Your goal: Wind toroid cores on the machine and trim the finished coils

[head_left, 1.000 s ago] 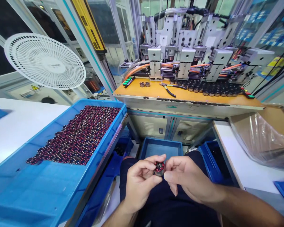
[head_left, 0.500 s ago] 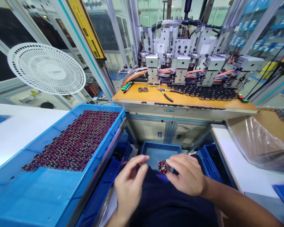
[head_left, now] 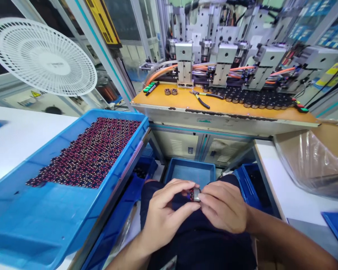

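Note:
A small motor stator (head_left: 195,194), a short metal cylinder with red and dark parts at its end, is held between my two hands above my lap. The forefinger and thumb of my left hand (head_left: 162,215) close around its left side. From the right, the bent fingers of my right hand (head_left: 225,206) grip its other side. My fingers hide part of the stator. To the left, a blue tray (head_left: 45,213) carries a dense layer of similar red-and-dark stators (head_left: 87,153).
An orange-topped bench (head_left: 157,99) ahead bears pliers (head_left: 201,100), two loose stators (head_left: 171,91), rows of dark parts (head_left: 250,98) and a machine with metal heads (head_left: 185,52). Below stands a blue bin (head_left: 191,170). A white fan (head_left: 45,60) is at left, plastic-lined carton (head_left: 307,161) at right.
My left hand has moved right and closed on the stator, which my right hand alone held before. The stator has turned to show its side. The view has tilted down.

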A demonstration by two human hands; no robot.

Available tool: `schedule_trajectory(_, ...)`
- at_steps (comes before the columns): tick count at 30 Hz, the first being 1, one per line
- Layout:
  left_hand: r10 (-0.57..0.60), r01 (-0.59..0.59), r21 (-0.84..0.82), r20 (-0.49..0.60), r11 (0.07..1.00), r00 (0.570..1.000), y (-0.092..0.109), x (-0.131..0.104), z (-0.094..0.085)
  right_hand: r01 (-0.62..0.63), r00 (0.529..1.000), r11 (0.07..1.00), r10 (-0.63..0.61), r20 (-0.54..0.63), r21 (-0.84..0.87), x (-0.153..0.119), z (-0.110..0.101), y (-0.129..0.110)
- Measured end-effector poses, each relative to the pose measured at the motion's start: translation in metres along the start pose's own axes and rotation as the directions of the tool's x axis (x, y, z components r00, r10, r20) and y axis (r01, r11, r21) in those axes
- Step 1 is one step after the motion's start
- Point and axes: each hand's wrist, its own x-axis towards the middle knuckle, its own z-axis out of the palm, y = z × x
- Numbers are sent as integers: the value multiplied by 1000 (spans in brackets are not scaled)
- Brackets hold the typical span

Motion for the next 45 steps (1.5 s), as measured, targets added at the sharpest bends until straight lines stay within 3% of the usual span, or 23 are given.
schedule_trajectory(3, 83, -82, 98, -5, 992, 997, -2, -1, -1, -202, 978, 970, 206, -18, 132, 5, 0, -8)
schedule_trajectory(6, 98, -96, 121, -6, 988, 995, -2, -2, 0, -279, 958, 928, 288, -3, 247, 12, -2, -13)
schedule_trajectory(11, -39, 36, -95, -25, 995, 999, 0, 0, 2, -444, 881, 792, 472, 41, 419, 16, -3, -15)
schedule_trajectory(15, -118, 111, -235, -18, 966, 993, -1, 2, 2, -501, 839, 707, 538, 79, 500, 14, -3, -14)
schedule_trajectory(18, -82, 73, -143, -56, 987, 995, -2, 1, -2, -608, 770, 639, 619, 155, 472, 13, -14, -4)
schedule_trajectory(20, -13, 12, -10, -65, 1000, 998, -2, 0, -6, -654, 740, 645, 656, 153, 396, 14, -26, 6)
schedule_trajectory(21, 21, -18, 62, -48, 998, 999, -2, 0, -9, -641, 757, 692, 641, 125, 332, 17, -33, 10)
schedule_trajectory(22, 52, -49, 130, -19, 990, 998, -1, 0, -10, -581, 811, 774, 578, 95, 253, 20, -38, 13)
schedule_trajectory(24, 96, -107, 230, 59, 967, 994, 3, 2, -12, -304, 947, 950, 294, 130, 67, 30, -47, 18)
schedule_trajectory(25, 116, -137, 259, 93, 956, 989, 5, 2, -12, -117, 973, 993, 115, 202, -3, 36, -48, 18)
schedule_trajectory(27, 153, -183, 283, 125, 942, 980, 8, 3, -11, 182, 922, 982, -153, 356, -48, 45, -46, 18)
schedule_trajectory(29, 163, -192, 280, 123, 941, 979, 10, 3, -10, 223, 884, 974, -182, 430, -48, 50, -40, 15)
schedule_trajectory(30, 162, -188, 272, 112, 944, 980, 10, 2, -11, 155, 889, 987, -122, 442, -39, 51, -37, 13)
schedule_trajectory(32, 154, -172, 248, 89, 953, 984, 10, 0, -13, -110, 877, 992, 68, 476, 62, 50, -32, 8)
schedule_trajectory(33, 157, -172, 235, 82, 957, 984, 9, -1, -15, -276, 839, 949, 161, 520, 151, 49, -31, 6)
schedule_trajectory(35, 175, -188, 210, 77, 960, 982, 9, -3, -18, -568, 705, 758, 246, 665, 322, 52, -31, 8)
schedule_trajectory(36, 185, -197, 199, 76, 960, 980, 9, -3, -20, -661, 641, 657, 244, 727, 362, 56, -30, 13)
schedule_trajectory(37, 193, -203, 188, 73, 961, 979, 8, -3, -21, -707, 611, 602, 257, 748, 371, 62, -30, 22)
schedule_trajectory(38, 200, -208, 177, 64, 962, 978, 8, -3, -21, -710, 616, 613, 302, 727, 347, 70, -28, 34)
schedule_trajectory(39, 203, -208, 169, 49, 963, 978, 8, -3, -21, -678, 645, 683, 379, 663, 270, 81, -26, 51)
schedule_trajectory(41, 206, -203, 162, 0, 966, 979, 6, -2, -21, -566, 737, 824, 525, 426, -37, 104, -18, 92)
schedule_trajectory(42, 206, -200, 160, -27, 967, 978, 5, -2, -21, -515, 744, 816, 578, 337, -263, 116, -13, 116)
schedule_trajectory(45, 178, -161, 158, -102, 974, 979, 3, -3, -22, -489, 720, 743, 640, 270, -457, 143, 6, 182)
